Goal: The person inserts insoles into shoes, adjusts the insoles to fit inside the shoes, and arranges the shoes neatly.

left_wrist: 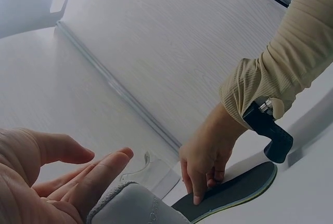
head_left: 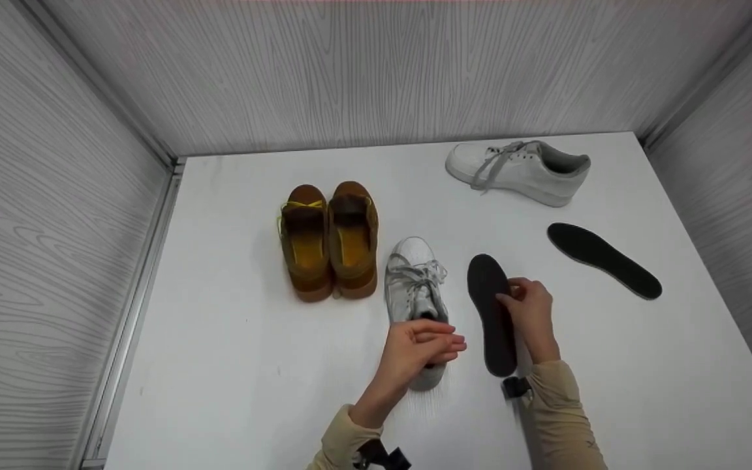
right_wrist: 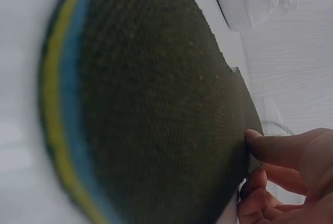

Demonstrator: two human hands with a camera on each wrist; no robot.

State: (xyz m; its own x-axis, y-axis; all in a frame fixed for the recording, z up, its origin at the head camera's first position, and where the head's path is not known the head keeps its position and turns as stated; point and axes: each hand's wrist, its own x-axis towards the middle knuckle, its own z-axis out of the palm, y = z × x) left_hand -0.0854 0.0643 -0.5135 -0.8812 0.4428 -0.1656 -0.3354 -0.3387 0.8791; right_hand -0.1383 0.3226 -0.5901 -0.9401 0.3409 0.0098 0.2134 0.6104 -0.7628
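Note:
My right hand [head_left: 530, 312] pinches the side edge of a black insole [head_left: 488, 287] between thumb and fingers. In the right wrist view the insole [right_wrist: 156, 99] fills much of the picture, with a blue and yellow layered edge and the thumb on its top face. My left hand [head_left: 415, 349] is over the heel part of a white lace-up sneaker [head_left: 413, 251] and hides part of its opening. In the left wrist view, the thumb and fingers of that hand [left_wrist: 57, 177] are apart and hold nothing, beside the sneaker's heel [left_wrist: 135, 206].
A second black insole [head_left: 604, 260] lies at the right. Behind it, another white sneaker [head_left: 519, 171] with grey laces stands sideways. A pair of brown moccasins [head_left: 353, 261] stands left of the near sneaker. Grey wood-grain panels [head_left: 350, 72] wall in the white table [head_left: 219, 365].

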